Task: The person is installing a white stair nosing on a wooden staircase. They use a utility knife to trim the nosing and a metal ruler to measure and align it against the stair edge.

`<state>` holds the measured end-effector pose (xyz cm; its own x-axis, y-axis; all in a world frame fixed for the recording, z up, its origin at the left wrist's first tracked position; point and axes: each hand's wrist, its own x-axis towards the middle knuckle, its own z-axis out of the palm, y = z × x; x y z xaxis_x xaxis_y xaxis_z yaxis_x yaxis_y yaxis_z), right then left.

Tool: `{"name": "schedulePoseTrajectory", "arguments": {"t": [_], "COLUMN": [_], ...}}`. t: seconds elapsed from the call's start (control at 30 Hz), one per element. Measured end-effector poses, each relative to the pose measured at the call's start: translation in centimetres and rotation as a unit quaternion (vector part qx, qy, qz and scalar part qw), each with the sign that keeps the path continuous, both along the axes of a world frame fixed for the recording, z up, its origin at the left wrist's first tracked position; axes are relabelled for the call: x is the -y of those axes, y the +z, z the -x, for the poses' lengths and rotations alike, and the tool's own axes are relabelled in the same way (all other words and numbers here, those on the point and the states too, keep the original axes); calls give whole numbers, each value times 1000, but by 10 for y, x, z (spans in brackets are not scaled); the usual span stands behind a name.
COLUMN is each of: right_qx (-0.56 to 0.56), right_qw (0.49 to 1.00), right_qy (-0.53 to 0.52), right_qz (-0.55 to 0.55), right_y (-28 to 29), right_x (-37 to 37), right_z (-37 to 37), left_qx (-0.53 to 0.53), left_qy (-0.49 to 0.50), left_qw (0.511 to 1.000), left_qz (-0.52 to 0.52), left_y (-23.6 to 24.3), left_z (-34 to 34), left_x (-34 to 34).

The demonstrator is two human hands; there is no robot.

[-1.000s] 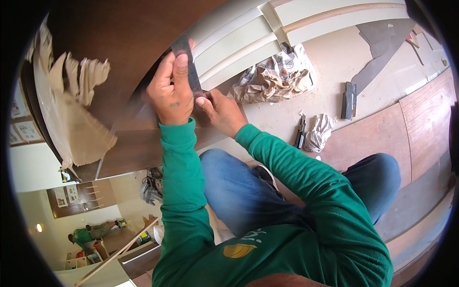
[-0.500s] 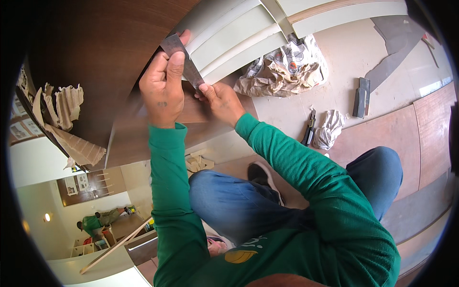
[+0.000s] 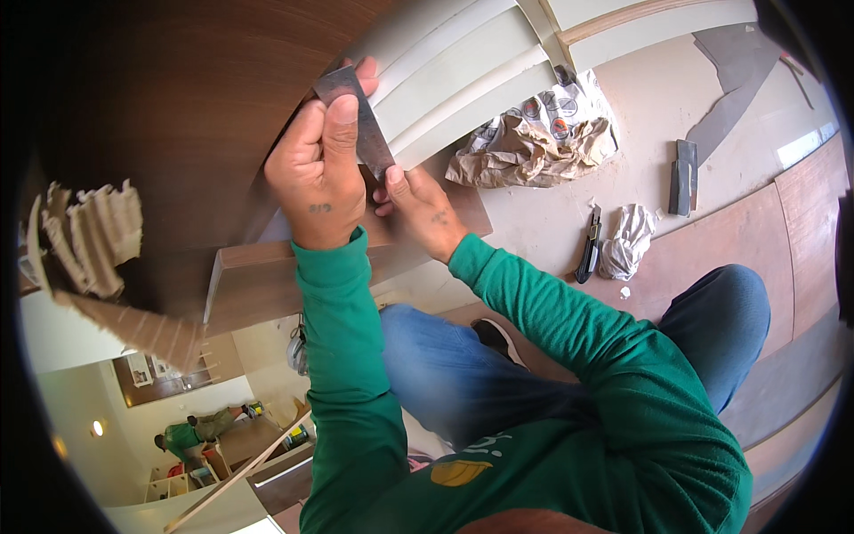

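My left hand grips the upper part of a dark, flat grey strip, thumb on its face and fingertips showing behind it. My right hand pinches the strip's lower end between thumb and fingers. The strip lies diagonally along the edge between a brown wood panel and white slatted woodwork. Just below my hands is a brown board edge.
Crumpled brown paper, a black utility knife, white paper and a dark block lie at right, near plywood sheets. Torn cardboard hangs at left. A co-worker bends over in the lower-left background.
Both hands still hold the strip, which has tilted further from upright since a second ago. The view has shifted a little, with the torn cardboard appearing lower at left.
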<state>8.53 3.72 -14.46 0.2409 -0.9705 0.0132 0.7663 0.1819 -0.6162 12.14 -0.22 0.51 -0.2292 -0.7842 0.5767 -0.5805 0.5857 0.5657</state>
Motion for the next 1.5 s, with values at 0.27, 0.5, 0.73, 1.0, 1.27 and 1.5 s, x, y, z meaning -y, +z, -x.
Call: {"name": "schedulePoseTrajectory", "arguments": {"t": [0.27, 0.5, 0.73, 1.0, 1.27, 1.5], "right_qx": [61, 43, 50, 38, 50, 48], "right_qw": [995, 996, 994, 995, 995, 994], "right_qy": [-81, -71, -58, -29, -40, -51], "right_qz": [25, 38, 76, 84, 78, 83], "right_y": [-5, -13, -20, -16, -12, -18], "right_x": [10, 10, 16, 14, 13, 17], "right_z": [-21, -19, -19, -9, -8, -10], "left_qx": [-5, -17, -18, 6, -28, -41], "left_qy": [-17, -30, -25, -24, -15, -30], "left_qw": [1000, 999, 999, 999, 999, 999], "left_qz": [-11, -1, -21, 39, 3, -4], "left_y": [2, -5, 2, -1, 2, -1], "left_z": [-1, -1, -2, -3, 0, -3], "left_x": [3, 5, 3, 2, -2, 2]}}
